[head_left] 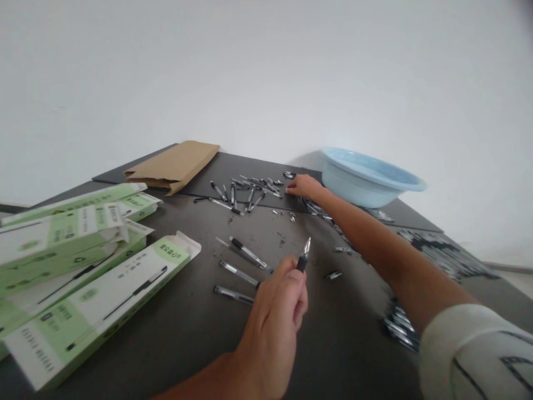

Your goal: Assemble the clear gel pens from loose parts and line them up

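Note:
My left hand (275, 314) is closed around a gel pen (304, 256), its silver tip pointing up and its black grip showing above my fingers. The rest of its barrel is hidden in the hand. Farther off, my right hand (305, 186) reaches down to the table beside the basin, fingers curled together; what they hold, if anything, I cannot make out. Close to its fingertips lies a loose heap of pens and pen parts (262, 185). Several clear-barrelled pens (239, 273) lie just left of my left hand. Small clear and black pieces (333, 275) lie to its right.
Green-and-white pen boxes (125, 294) are piled at the left, with a brown paper bag (179, 161) behind. A light blue basin (362, 183) stands at the back right. Rows of black pen pieces (445, 253) and another bundle (402, 325) lie right, beyond and below my right arm.

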`<act>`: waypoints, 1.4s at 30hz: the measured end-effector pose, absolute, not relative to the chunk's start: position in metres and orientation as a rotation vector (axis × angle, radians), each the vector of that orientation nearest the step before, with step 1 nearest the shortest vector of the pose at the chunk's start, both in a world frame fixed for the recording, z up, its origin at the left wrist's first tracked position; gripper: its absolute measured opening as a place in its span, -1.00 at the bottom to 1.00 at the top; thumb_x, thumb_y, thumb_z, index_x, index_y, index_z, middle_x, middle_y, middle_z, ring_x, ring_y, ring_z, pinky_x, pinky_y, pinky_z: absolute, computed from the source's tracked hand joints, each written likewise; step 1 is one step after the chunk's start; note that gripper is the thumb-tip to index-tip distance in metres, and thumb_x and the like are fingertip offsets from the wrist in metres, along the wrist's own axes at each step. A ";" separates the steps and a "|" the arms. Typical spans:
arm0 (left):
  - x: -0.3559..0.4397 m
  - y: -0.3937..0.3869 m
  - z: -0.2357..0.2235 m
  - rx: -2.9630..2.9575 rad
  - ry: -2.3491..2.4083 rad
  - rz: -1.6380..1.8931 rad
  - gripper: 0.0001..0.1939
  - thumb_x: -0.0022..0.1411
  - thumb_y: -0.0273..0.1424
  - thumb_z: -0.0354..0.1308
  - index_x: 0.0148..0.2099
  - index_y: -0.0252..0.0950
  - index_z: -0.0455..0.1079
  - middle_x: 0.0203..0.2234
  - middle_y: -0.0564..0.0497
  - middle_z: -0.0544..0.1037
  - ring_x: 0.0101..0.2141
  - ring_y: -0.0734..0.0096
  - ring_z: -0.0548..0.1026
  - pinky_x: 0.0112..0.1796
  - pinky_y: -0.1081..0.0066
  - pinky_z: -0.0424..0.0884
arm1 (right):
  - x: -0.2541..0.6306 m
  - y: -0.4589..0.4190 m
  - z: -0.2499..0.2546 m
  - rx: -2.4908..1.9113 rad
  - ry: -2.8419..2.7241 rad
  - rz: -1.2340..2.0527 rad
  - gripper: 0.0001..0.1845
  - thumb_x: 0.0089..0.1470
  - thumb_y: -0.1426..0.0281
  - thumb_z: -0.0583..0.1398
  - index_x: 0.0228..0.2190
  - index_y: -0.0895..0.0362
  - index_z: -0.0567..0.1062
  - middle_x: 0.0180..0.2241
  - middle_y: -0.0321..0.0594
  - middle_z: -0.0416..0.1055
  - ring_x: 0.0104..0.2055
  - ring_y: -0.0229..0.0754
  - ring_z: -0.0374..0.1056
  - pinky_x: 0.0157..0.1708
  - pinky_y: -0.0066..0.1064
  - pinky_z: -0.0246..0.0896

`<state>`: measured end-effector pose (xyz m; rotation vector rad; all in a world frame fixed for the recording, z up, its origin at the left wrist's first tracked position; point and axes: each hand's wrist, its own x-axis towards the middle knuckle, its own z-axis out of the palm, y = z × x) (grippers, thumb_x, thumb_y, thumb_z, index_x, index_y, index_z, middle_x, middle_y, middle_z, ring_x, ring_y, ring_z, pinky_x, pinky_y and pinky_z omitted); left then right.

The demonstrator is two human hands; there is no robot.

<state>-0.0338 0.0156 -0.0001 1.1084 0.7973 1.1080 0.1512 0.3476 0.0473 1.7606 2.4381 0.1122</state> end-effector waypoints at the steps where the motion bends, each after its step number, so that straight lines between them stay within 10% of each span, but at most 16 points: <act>1: -0.034 0.015 0.000 1.104 0.800 1.103 -0.57 0.54 -0.12 -0.17 -0.36 -0.19 0.21 -0.54 0.11 0.23 -0.55 0.41 0.13 -0.53 0.39 0.07 | 0.150 0.348 0.047 1.760 2.439 0.112 -0.61 0.34 0.22 0.26 0.11 0.13 0.50 0.12 -0.06 0.47 0.05 -0.01 0.48 0.02 -0.04 0.48; 42: -0.045 0.022 0.012 1.301 0.878 0.897 -0.66 0.52 -0.17 -0.14 -0.33 -0.16 0.21 -0.59 0.10 0.30 -0.52 0.32 0.28 -0.43 0.29 0.11 | 0.115 0.381 0.049 1.585 2.674 0.182 -0.65 0.36 0.23 0.24 0.09 0.09 0.52 0.15 -0.06 0.46 0.06 -0.02 0.47 0.03 -0.07 0.47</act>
